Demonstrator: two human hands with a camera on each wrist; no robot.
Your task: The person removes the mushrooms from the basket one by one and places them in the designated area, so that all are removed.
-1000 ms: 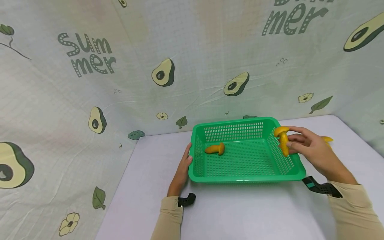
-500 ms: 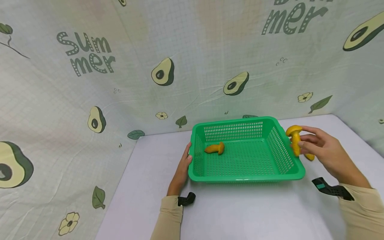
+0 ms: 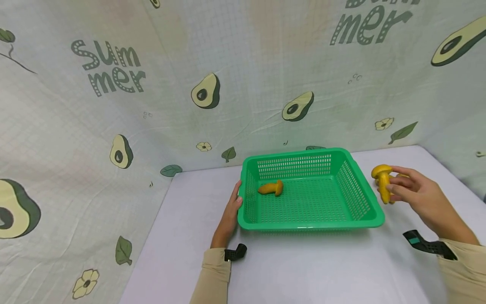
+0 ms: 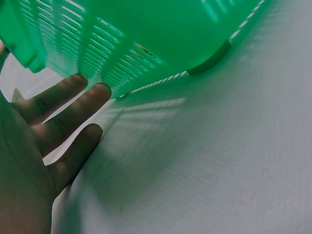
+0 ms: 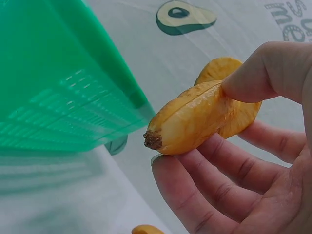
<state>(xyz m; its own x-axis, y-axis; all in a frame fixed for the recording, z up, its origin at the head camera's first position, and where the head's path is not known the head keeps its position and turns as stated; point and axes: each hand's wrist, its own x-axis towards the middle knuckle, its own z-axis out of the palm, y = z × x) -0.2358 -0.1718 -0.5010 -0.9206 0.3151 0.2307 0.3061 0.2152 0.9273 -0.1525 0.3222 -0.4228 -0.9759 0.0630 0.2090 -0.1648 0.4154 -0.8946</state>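
White tabletop (image 3: 296, 270) beneath, avocado-print cloth (image 3: 247, 55) behind. Pinching yellow mushroom (image 3: 384, 189) in right hand (image 3: 423, 192), stem near-upright, cap above thumb, with green basket (image 3: 311, 229) just left of fingertips. Touching basket's opposite side with left hand (image 3: 228, 214), fingers straight.

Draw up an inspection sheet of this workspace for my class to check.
Surface: white tabletop under a green basket.
Job's things: one yellow mushroom lies in the basket, near its left end; a second mushroom is held outside, beyond the right end; something yellow beyond it is mostly hidden.
Clutter: nothing seen.
Hands: left hand at the basket's left side, fingers extended; right hand holds the second mushroom; a black device on each wrist.
Cables: nothing seen.
Surroundings: pale cloth printed with avocados and "summer".
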